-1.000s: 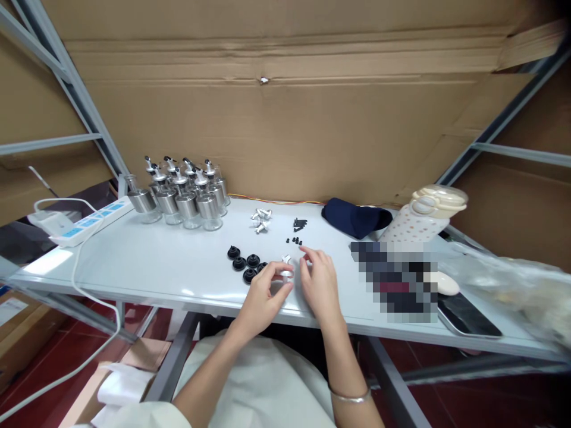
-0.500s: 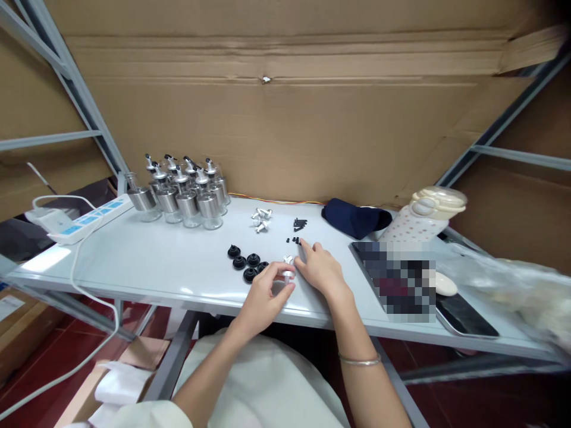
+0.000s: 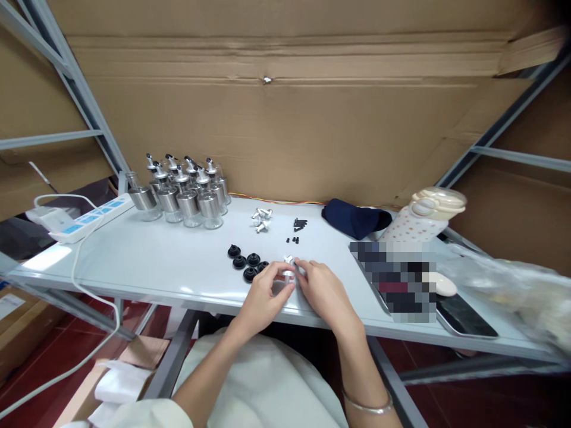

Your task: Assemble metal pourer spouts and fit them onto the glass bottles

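Note:
My left hand [image 3: 266,292] is closed around a silver pourer spout [image 3: 289,276], thumb below and index finger above, just over the table's front part. Close on its right is my right hand [image 3: 322,288], its thumb and fingertips pinched together by the spout; whatever they hold is too small or hidden to make out. Beyond the fingertips sit several tiny black plugs [image 3: 294,240], with short black sticks [image 3: 300,224] farther back. Several black stopper caps [image 3: 253,260] lie left of my left hand. Behind them rests a small pile of silver spouts [image 3: 262,220].
Glass-and-steel bottles [image 3: 188,205] with pourers stand at the back left, beside a white power strip [image 3: 100,219]. On the right are a dark blue cap [image 3: 354,219], a dotted bottle [image 3: 417,221], a phone [image 3: 466,315] and a plastic bag [image 3: 513,291]. Cardboard [image 3: 285,137] walls the back.
My right hand has drawn back from the tiny black plugs toward me and come up beside the spout, its fingers now pinched. My left hand keeps the spout in nearly the same place.

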`<state>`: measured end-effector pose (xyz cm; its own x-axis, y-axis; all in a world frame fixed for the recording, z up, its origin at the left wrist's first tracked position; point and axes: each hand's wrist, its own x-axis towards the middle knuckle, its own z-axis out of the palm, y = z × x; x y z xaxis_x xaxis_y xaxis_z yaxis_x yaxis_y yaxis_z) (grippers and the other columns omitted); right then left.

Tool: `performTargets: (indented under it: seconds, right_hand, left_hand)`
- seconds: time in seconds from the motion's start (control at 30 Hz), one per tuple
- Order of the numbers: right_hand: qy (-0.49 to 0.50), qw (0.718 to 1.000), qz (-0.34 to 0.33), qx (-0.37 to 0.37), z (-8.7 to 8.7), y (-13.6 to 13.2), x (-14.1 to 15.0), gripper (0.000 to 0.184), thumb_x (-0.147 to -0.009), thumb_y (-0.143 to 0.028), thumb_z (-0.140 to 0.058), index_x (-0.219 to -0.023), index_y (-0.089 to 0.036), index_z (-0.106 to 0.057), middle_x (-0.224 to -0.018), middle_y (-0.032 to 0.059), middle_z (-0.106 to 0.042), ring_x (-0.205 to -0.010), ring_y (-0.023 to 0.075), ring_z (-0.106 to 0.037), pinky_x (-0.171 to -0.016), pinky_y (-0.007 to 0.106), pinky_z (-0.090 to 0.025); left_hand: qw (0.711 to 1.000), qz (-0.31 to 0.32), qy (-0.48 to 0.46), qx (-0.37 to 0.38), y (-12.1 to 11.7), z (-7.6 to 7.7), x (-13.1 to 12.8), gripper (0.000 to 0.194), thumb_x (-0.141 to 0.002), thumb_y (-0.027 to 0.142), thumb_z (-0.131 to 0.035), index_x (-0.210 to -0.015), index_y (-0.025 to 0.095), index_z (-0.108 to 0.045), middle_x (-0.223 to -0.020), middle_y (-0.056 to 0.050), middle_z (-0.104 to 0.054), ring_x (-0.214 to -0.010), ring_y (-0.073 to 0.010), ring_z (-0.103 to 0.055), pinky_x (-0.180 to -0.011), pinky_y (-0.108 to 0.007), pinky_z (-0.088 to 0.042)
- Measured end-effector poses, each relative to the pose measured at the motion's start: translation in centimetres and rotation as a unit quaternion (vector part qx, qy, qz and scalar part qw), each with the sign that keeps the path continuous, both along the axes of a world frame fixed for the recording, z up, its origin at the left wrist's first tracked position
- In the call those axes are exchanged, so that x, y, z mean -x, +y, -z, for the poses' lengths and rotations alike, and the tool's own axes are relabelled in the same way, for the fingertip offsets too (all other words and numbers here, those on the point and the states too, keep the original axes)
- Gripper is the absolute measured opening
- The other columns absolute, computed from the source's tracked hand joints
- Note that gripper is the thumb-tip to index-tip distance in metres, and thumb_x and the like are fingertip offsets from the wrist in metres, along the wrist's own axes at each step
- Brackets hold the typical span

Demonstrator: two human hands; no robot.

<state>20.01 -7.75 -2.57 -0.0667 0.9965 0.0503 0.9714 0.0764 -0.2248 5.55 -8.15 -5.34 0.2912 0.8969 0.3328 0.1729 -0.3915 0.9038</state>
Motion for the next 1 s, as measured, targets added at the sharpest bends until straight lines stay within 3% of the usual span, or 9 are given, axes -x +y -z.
performTargets:
  seconds: [0.2,0.37,0.57,0.77,1.0]
  right_hand:
    - [0.055,0.998,-0.012,-0.041,0.0,-0.1,-0.1,0.018,-0.088,-0.014,-0.054,-0.095,-0.021,-0.069,-0.088,0.0076,-0.069,-0.088,0.0246,-0.06,-0.067,0.03,-0.036]
    - [0.147,0.984,-0.01,-0.1,1.4,0.7,0.6,0.018,-0.083,-0.008,-0.05,-0.075,-0.02,-0.062,-0.08,0.0069,-0.066,-0.079,0.023,-0.058,-0.065,0.03,-0.035]
    - [0.261,0.953,0.015,-0.152,3.0,0.9,0.7,0.012,-0.087,-0.019,-0.042,-0.085,-0.018,-0.054,-0.086,0.0079,-0.066,-0.078,0.0197,-0.062,-0.071,0.031,-0.046]
    - [0.472,0.864,-0.004,-0.174,3.3,0.8,0.1,0.019,-0.084,-0.036,-0.054,-0.084,-0.018,-0.061,-0.081,0.0055,-0.068,-0.075,0.0191,-0.062,-0.069,0.031,-0.048]
    - [0.517,0.839,-0.002,-0.166,3.3,0.9,0.0,0.03,-0.085,-0.037,-0.053,-0.101,-0.018,-0.069,-0.094,0.0075,-0.07,-0.086,0.0207,-0.063,-0.081,0.035,-0.047]
  left_hand:
    - [1.0,-0.005,-0.008,-0.006,0.0,0.2,0.0,0.023,-0.085,0.015,-0.056,-0.107,0.019,-0.059,-0.107,-0.007,-0.065,-0.099,-0.018,-0.063,-0.089,-0.029,-0.048]
    - [1.0,-0.001,-0.009,-0.011,0.0,0.3,0.0,0.023,-0.086,0.015,-0.056,-0.108,0.02,-0.059,-0.11,-0.006,-0.064,-0.101,-0.0176,-0.061,-0.091,-0.029,-0.047]
    - [1.0,-0.002,-0.011,-0.006,0.1,0.3,0.0,0.022,-0.086,0.016,-0.056,-0.107,0.02,-0.059,-0.11,-0.007,-0.064,-0.101,-0.0183,-0.061,-0.09,-0.029,-0.048]
    - [1.0,-0.001,-0.008,0.002,0.0,0.2,0.0,0.021,-0.086,0.017,-0.056,-0.107,0.02,-0.059,-0.11,-0.007,-0.064,-0.101,-0.0184,-0.062,-0.089,-0.028,-0.049]
    - [1.0,-0.002,-0.008,0.013,-0.1,0.0,0.0,0.021,-0.086,0.017,-0.056,-0.106,0.02,-0.058,-0.11,-0.007,-0.066,-0.1,-0.0183,-0.064,-0.086,-0.028,-0.05]
